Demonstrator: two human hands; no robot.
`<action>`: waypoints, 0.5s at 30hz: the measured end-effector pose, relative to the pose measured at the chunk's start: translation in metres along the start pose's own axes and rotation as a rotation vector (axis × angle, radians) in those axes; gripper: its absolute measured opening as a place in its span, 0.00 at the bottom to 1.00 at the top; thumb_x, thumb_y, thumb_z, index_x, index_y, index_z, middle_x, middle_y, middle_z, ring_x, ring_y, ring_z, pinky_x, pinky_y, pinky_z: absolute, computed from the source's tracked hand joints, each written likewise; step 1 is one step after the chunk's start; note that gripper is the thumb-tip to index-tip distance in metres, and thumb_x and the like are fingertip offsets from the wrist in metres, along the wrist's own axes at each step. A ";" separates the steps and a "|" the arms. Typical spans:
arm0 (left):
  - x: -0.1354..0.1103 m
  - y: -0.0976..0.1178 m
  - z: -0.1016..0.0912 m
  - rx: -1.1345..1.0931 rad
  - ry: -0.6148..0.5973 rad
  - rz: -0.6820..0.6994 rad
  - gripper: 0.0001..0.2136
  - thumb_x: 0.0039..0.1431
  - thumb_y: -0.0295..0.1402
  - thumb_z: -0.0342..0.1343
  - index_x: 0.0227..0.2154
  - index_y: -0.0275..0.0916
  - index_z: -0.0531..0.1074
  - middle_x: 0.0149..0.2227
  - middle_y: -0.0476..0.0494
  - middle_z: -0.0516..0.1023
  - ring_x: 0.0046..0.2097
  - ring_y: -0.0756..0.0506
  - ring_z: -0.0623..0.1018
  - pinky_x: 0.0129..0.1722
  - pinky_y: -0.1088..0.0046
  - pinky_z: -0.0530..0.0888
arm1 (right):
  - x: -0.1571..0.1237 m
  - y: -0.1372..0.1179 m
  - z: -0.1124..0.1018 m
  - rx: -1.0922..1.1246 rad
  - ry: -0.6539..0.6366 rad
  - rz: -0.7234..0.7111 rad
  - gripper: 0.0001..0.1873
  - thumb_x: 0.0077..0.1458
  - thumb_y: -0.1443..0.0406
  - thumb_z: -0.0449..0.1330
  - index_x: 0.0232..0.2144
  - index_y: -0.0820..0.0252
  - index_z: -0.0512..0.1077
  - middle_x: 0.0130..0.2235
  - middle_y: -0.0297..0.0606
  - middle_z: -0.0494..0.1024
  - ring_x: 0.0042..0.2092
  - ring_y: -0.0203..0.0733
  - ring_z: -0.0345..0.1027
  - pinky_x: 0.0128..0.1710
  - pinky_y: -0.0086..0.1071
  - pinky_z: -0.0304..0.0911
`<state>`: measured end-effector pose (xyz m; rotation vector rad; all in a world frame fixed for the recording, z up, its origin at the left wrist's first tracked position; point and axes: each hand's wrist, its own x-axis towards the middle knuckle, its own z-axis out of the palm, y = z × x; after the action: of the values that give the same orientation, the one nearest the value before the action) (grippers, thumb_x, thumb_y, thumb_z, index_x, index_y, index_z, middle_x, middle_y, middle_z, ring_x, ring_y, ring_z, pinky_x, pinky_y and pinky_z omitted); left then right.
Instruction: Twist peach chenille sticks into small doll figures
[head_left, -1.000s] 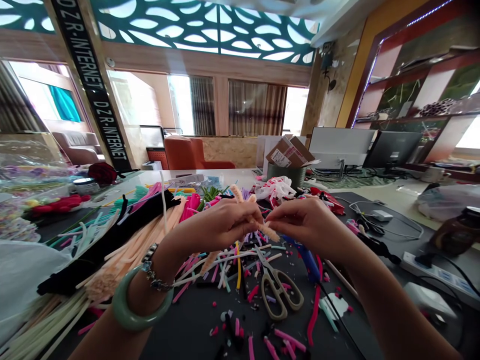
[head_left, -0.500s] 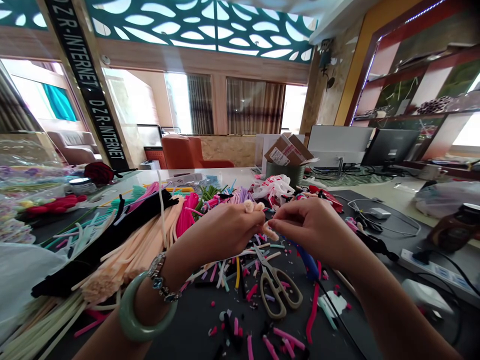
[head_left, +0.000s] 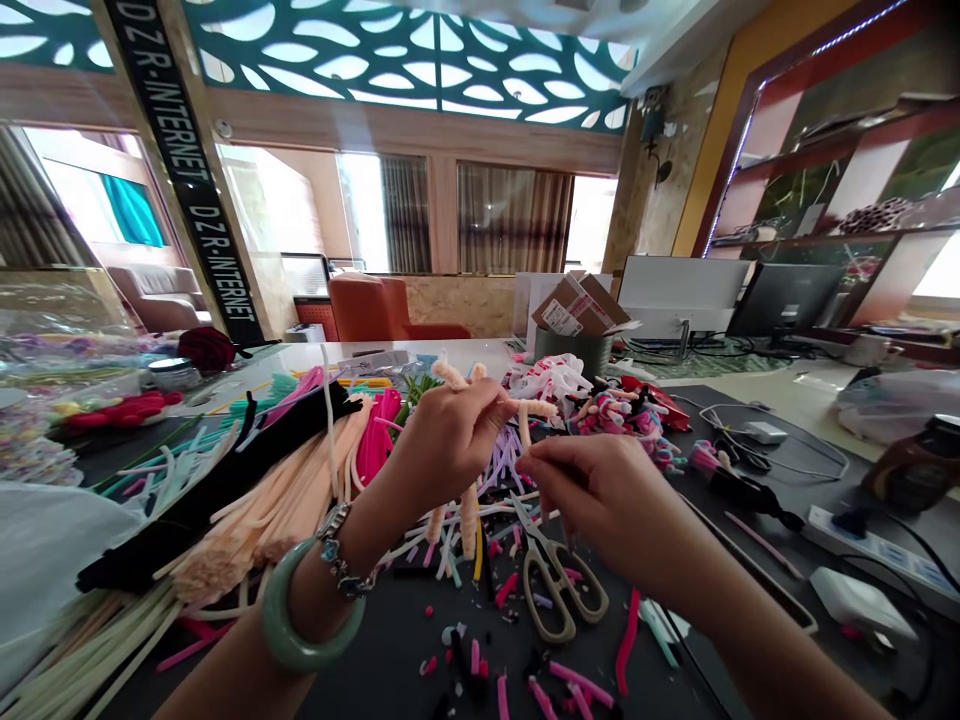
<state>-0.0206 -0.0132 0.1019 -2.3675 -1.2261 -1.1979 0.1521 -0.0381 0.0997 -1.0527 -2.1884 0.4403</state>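
My left hand (head_left: 450, 435), with a green bangle (head_left: 300, 625) and a bracelet at the wrist, is closed around a bent peach pipe cleaner (head_left: 534, 408) whose ends stick up above my fingers and hang down below. My right hand (head_left: 592, 490) sits just below and to the right, its fingertips pinched on the short hanging end of that same pipe cleaner. Scissors (head_left: 555, 580) with beige handles lie on the dark mat under my hands.
Bundles of peach pipe cleaners (head_left: 255, 510), black, pink and pale green ones lie at left. Cut scraps (head_left: 555, 680) litter the mat. A striped twisted cluster (head_left: 619, 412), a glue gun (head_left: 739, 488), a power strip (head_left: 877, 545), monitors (head_left: 780, 295) and a cardboard box (head_left: 577, 305) stand beyond.
My left hand rose and turned, showing more of the peach pipe cleaner. My right hand dropped lower and away from the left, uncovering the striped cluster behind it.
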 end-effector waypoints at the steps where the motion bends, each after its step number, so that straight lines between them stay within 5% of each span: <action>1: 0.000 0.000 -0.001 -0.056 0.004 -0.021 0.13 0.63 0.35 0.47 0.23 0.36 0.66 0.17 0.53 0.64 0.21 0.53 0.64 0.24 0.76 0.59 | 0.003 0.003 0.002 0.064 -0.036 0.013 0.18 0.58 0.64 0.51 0.17 0.61 0.65 0.17 0.31 0.65 0.20 0.31 0.57 0.21 0.27 0.51; 4: -0.001 -0.002 -0.005 -0.282 -0.084 -0.102 0.14 0.63 0.37 0.47 0.24 0.36 0.67 0.16 0.53 0.67 0.20 0.53 0.66 0.23 0.77 0.61 | 0.014 0.014 0.007 0.259 -0.174 0.053 0.16 0.57 0.63 0.51 0.20 0.61 0.66 0.19 0.31 0.68 0.20 0.31 0.61 0.22 0.25 0.55; 9: -0.002 -0.005 -0.014 -0.640 -0.403 -0.075 0.13 0.62 0.37 0.48 0.26 0.35 0.69 0.17 0.51 0.69 0.20 0.53 0.68 0.22 0.78 0.63 | 0.030 0.035 0.005 0.388 -0.226 0.055 0.13 0.52 0.62 0.58 0.20 0.64 0.70 0.17 0.30 0.65 0.20 0.29 0.57 0.20 0.25 0.53; 12: -0.001 -0.004 -0.018 -0.597 -0.549 0.040 0.10 0.61 0.34 0.50 0.27 0.35 0.71 0.17 0.53 0.67 0.21 0.54 0.66 0.24 0.78 0.62 | 0.033 0.041 -0.004 0.310 -0.125 0.001 0.12 0.50 0.61 0.61 0.21 0.65 0.74 0.18 0.31 0.68 0.22 0.30 0.57 0.21 0.25 0.52; 15: 0.001 -0.002 -0.017 -0.409 -0.567 0.160 0.09 0.60 0.31 0.51 0.26 0.35 0.71 0.18 0.55 0.63 0.22 0.55 0.62 0.27 0.76 0.60 | 0.027 0.037 -0.015 0.172 -0.035 -0.036 0.13 0.48 0.60 0.62 0.20 0.64 0.74 0.19 0.33 0.70 0.23 0.31 0.59 0.22 0.26 0.53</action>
<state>-0.0317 -0.0197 0.1134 -3.1919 -0.9570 -0.8068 0.1710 0.0065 0.1014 -0.9174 -2.1530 0.6232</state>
